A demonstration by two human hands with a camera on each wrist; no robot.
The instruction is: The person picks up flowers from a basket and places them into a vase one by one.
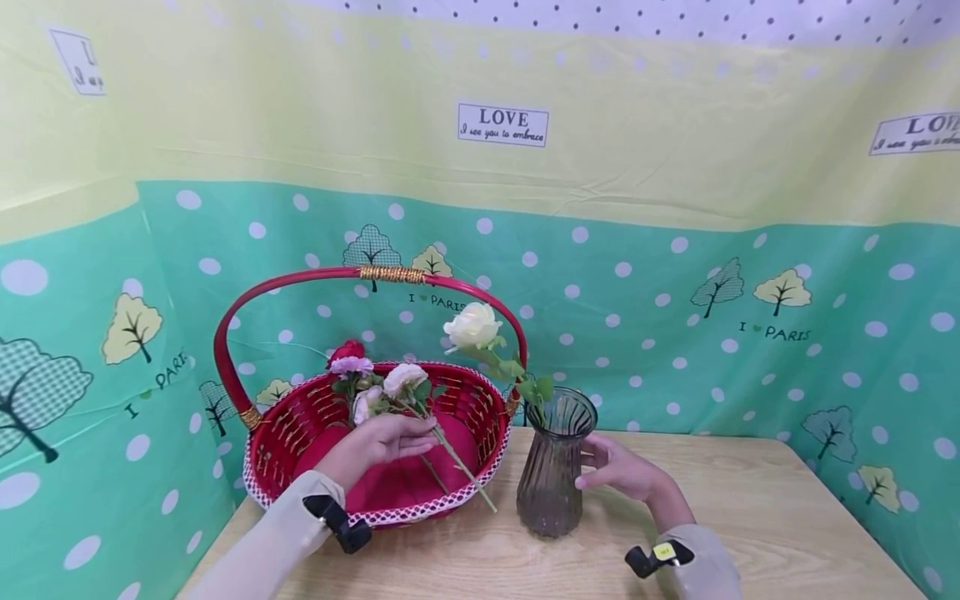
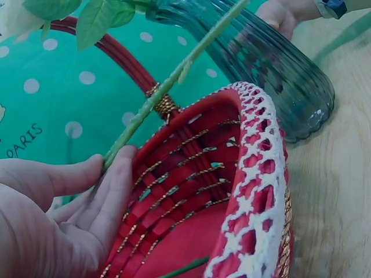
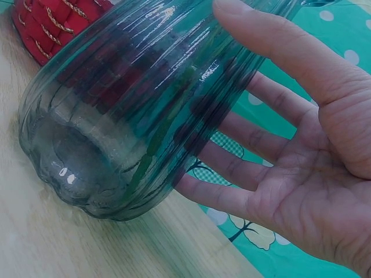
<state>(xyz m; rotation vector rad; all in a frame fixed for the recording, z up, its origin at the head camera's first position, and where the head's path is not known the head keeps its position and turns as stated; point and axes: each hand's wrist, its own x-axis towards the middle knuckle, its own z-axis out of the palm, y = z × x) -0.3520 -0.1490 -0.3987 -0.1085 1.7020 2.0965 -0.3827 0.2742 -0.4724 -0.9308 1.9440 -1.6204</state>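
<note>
Flower stem (image 1: 465,468) sits pinched between the thumb and fingertips of my left hand (image 1: 378,442), which close together on it. Its thin end slants out past them, over the rim of the red basket (image 1: 420,508) and toward the glass vase (image 1: 551,492). Pale blooms (image 1: 406,379) show just beyond those fingers, at the basket's opening. My right hand (image 1: 618,471) holds the vase by its side, thumb against the front, the other fingers spread apart and reaching behind the glass. White rose (image 1: 474,326) leans from the vase's mouth toward the basket's handle.
</note>
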